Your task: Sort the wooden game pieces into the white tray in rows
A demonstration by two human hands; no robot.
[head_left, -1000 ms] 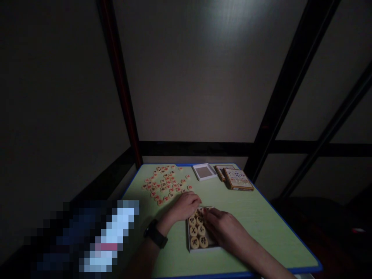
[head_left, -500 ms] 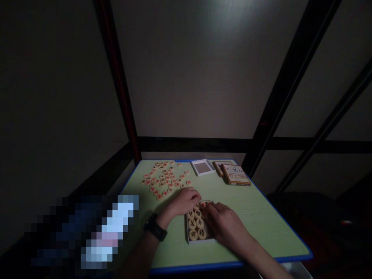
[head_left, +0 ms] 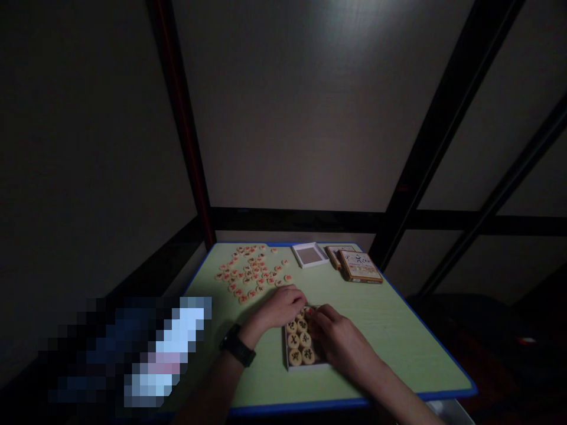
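Observation:
A shallow white-walled box (head_left: 305, 368) lies on the table in front of me. Round wooden Chinese chess pieces (head_left: 293, 340) with dark characters fill its left side in two columns. At its far left corner rests my left hand (head_left: 286, 304), the fingers curled together; what they hold, if anything, is hidden. My right hand (head_left: 339, 336) reaches over the box's right side with its fingers pinched on a Chinese chess piece near the far end, mostly covered by the fingers. A red-marked piece shows beside those fingertips. The right part of the box is partly hidden under this hand.
Many loose Chinese chess pieces (head_left: 252, 273), mostly red-marked, are scattered over the left back of the green table (head_left: 398, 348). A white open tray or lid (head_left: 310, 256) stands at the back, beside two printed boxes (head_left: 361, 267). A pixelated bright patch covers the lower left.
My right hand has shifted slightly at the far end of the box. The left hand stays at the corner, and the scattered pieces lie as before.

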